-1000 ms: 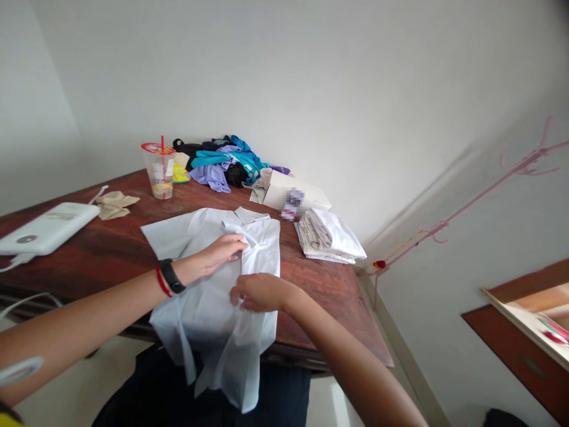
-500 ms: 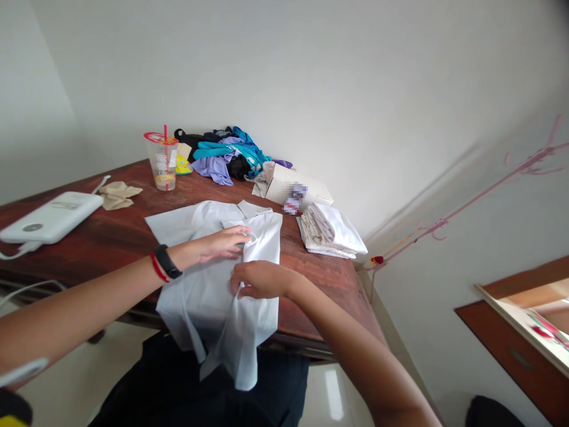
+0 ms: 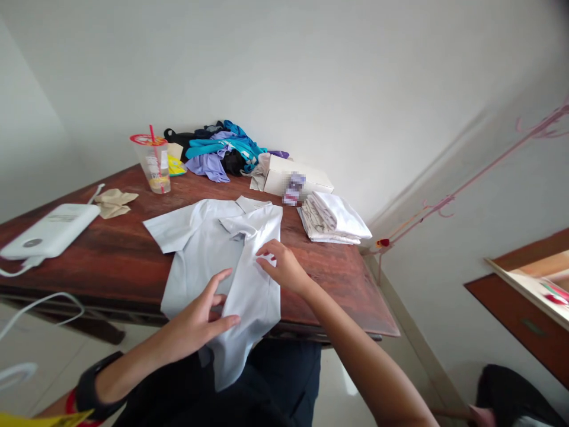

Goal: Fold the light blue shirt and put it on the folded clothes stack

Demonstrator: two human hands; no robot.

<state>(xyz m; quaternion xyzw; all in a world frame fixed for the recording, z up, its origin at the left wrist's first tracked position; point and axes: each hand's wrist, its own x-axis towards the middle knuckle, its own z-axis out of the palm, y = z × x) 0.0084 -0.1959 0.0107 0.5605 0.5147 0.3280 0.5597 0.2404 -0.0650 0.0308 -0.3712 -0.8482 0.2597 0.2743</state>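
A pale shirt (image 3: 222, 255) lies spread on the table (image 3: 102, 261), its hem hanging over the near edge. The left hand (image 3: 200, 320) rests spread flat on it; the right hand (image 3: 282, 267) pinches the shirt's right edge.

My left hand (image 3: 200, 320) lies flat on the pale shirt (image 3: 222, 255) near its hem, fingers (image 3: 217, 280) spread. My right hand (image 3: 282, 267) touches its right edge. Shirt lies on the wooden worktop (image 3: 111, 249), hem hanging over the edge. Folded white cloth (image 3: 333, 218) lies just right.
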